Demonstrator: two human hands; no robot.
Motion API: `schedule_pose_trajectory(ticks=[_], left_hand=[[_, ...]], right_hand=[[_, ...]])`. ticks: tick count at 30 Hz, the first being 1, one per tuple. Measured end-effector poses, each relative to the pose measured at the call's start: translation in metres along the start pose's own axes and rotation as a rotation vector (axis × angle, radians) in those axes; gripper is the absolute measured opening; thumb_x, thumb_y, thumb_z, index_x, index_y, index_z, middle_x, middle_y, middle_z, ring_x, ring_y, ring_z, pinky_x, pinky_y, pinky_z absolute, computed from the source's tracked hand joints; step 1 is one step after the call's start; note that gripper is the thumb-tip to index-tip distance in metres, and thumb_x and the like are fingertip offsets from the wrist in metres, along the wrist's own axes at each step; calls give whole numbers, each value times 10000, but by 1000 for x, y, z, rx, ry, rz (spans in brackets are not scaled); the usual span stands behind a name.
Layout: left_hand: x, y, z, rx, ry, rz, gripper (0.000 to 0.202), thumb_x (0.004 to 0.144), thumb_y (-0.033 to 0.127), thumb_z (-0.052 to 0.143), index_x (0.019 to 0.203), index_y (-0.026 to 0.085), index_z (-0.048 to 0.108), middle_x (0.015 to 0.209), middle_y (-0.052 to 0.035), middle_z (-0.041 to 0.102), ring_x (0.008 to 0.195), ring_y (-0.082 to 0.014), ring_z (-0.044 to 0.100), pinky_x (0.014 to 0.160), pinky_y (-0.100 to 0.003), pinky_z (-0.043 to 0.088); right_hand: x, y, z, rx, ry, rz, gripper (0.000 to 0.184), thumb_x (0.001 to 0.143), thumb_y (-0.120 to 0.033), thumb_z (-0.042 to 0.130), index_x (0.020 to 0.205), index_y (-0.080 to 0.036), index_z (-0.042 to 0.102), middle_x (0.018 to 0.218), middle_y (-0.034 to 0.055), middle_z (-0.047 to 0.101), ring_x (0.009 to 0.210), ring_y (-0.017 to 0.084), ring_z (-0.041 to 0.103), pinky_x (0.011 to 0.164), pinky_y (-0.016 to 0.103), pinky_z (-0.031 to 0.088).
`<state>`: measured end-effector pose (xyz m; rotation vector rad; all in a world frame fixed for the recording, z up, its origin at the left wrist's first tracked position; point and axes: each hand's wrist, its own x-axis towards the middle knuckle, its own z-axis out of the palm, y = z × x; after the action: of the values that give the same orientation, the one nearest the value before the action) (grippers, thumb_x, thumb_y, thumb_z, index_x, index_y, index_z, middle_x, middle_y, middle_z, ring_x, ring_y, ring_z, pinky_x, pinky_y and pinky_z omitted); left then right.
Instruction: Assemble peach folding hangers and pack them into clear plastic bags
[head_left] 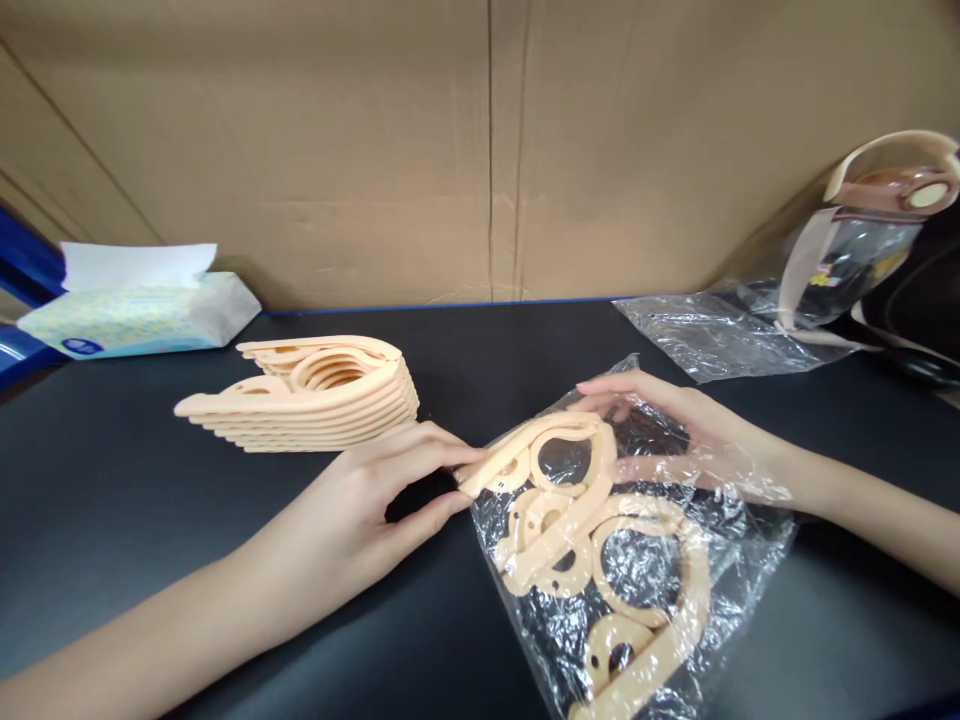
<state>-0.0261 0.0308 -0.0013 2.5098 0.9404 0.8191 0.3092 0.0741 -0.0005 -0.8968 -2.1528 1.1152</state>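
A clear plastic bag [750, 560] lies on the black table [112, 520], holding several peach folding hangers [637, 590]. My left hand [375, 505] pinches the tip of one peach hanger [525, 445] that sticks out of the bag's mouth, thumb below and fingers above. My right hand [675, 420] rests on top of the bag, fingers together and partly under the film, pressing the bag's upper edge. A neat stack of peach hangers [315, 395] lies just beyond my left hand.
A tissue pack [135, 310] sits at the far left against the cardboard wall [480, 150]. At the back right are an empty clear bag [712, 335] and a water bottle with a strap [862, 240].
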Motion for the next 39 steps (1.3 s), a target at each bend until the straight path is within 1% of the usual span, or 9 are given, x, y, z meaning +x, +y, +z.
schedule_pose_trajectory(ticks=[7,9,13,15,22,26,31,36,39], left_hand=[[1,2,3,12,18,-32,226,1069,239,569,1265,308,657,1095,51,741,984,-97,692,892,-172,491],[1,3,3,12,20,-35,224,1070,239,566,1263,313,651,1109,56,739,999,-95,691,905,-170,488],[0,3,3,26,1,-43,326,1041,153,530,1311,314,614,1184,48,717,1076,-99,673,965,-180,478],[-1,3,3,47,5,-38,333,1038,147,524,1317,308,607,1193,41,712,1087,-104,670,974,-184,479],[0,1,4,176,32,10,225,1095,226,514,1289,274,617,1150,27,721,1051,-112,680,944,-188,499],[-1,2,3,225,38,46,272,1093,185,499,1333,267,597,1217,12,684,1104,-116,652,990,-207,472],[0,1,1,308,0,84,269,1098,148,469,1320,228,597,1225,-3,679,1088,-139,633,967,-250,457],[-2,-1,1,449,38,191,297,1100,129,423,1332,191,598,1196,-28,700,1055,-181,625,927,-311,441],[-4,6,1,486,42,181,344,1073,85,398,1346,179,586,1250,-45,691,1111,-191,620,969,-319,433]], right_hand=[[-1,2,1,-121,21,19,604,861,-437,829,1409,-345,593,1296,43,706,1121,235,656,1000,420,528],[-2,2,1,-142,25,17,594,870,-445,820,1409,-338,595,1301,51,697,1119,237,650,1013,428,523],[-2,0,1,-137,5,5,574,896,-446,794,1418,-324,590,1329,67,674,1143,243,649,1018,433,518],[-2,-1,1,-157,6,-4,564,901,-451,787,1413,-315,595,1326,73,672,1142,245,649,1021,438,517],[-3,0,0,-250,22,-37,583,897,-485,780,1416,-296,592,1304,75,694,1112,249,668,1016,448,532],[-2,-1,1,-293,31,-31,561,909,-505,756,1412,-309,600,1295,73,705,1107,265,683,1001,466,549],[-3,-2,2,-334,39,-58,541,918,-497,749,1406,-318,598,1309,46,708,1118,235,691,997,410,556],[-5,-2,3,-384,52,-72,518,935,-494,725,1404,-322,590,1376,44,687,1144,233,685,1002,404,556],[-6,-3,5,-402,56,-66,519,942,-505,712,1409,-318,581,1388,52,682,1161,245,682,1000,419,557]])
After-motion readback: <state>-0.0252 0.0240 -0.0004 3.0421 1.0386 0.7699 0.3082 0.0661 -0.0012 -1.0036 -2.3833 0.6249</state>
